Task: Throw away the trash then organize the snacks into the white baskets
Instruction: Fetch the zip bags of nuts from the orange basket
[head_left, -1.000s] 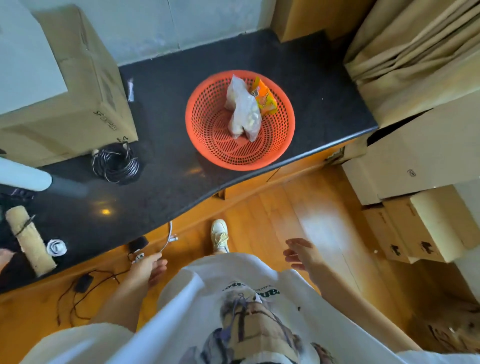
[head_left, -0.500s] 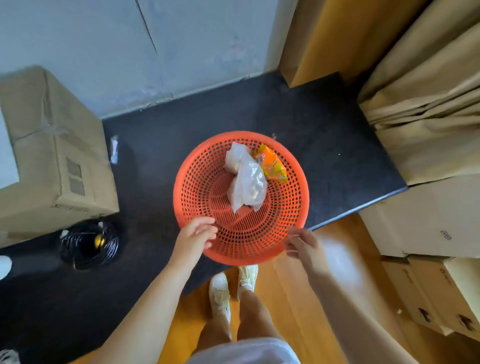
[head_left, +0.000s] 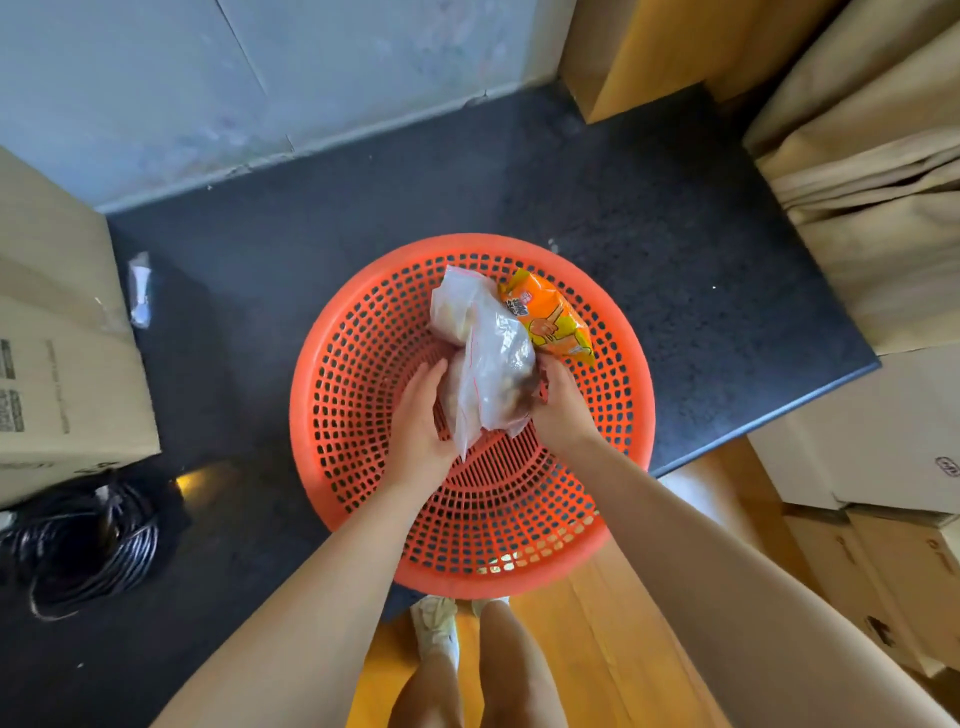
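Note:
A round orange mesh basket (head_left: 363, 374) stands on the dark countertop, its near rim hanging over the counter's front edge. Inside it lie clear plastic bags of snacks (head_left: 493, 358) and an orange snack packet (head_left: 550, 322) at the far right. My left hand (head_left: 421, 421) presses against the left side of the clear bags and my right hand (head_left: 561, 405) against their right side, so the bags are cupped between both hands. No white baskets are in view.
Cardboard boxes (head_left: 57, 338) stand on the counter at left, with a coil of black cable (head_left: 83, 551) in front of them. A small clear wrapper (head_left: 139, 291) lies beside the box. More boxes (head_left: 883, 431) and brown paper (head_left: 872, 156) crowd the right side. Wooden floor lies below.
I have stepped up to the counter. Both hands moved from the basket's near rim into the basket and closed around the clear bags.

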